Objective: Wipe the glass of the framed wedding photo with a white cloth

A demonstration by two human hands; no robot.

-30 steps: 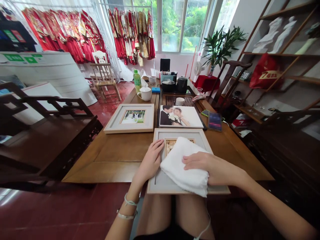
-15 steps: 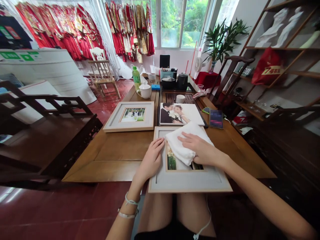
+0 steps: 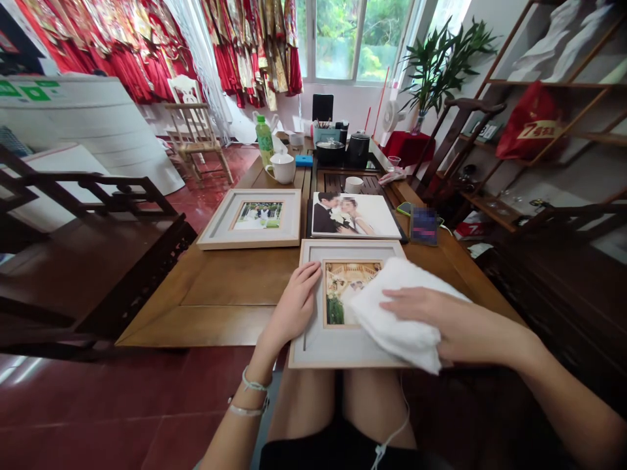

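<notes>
A pale wooden picture frame (image 3: 350,347) with a small photo behind a grey mat lies at the table's near edge, partly overhanging it above my lap. On its left rim rests my left hand (image 3: 295,305), fingers stretched out and fairly flat. My right hand (image 3: 435,316) presses on a folded white cloth (image 3: 372,303), its fingers spread over the top and the thumb side hidden. The cloth covers the frame's right part, including the right of the photo, and reaches past the right rim. My right hand is slightly blurred.
A second picture frame (image 3: 218,225) lies further left; a wedding photo print (image 3: 379,219) lies just beyond mine. A phone (image 3: 424,225) stands at the right. Behind are a white cup (image 3: 283,168), a green-capped bottle (image 3: 264,140) and a small white cup (image 3: 353,185). Dark wooden chairs flank the table.
My right hand has moved to the right with the cloth, from over the photo to the frame's right side, uncovering more of the photo. My left hand stays on the left rim.
</notes>
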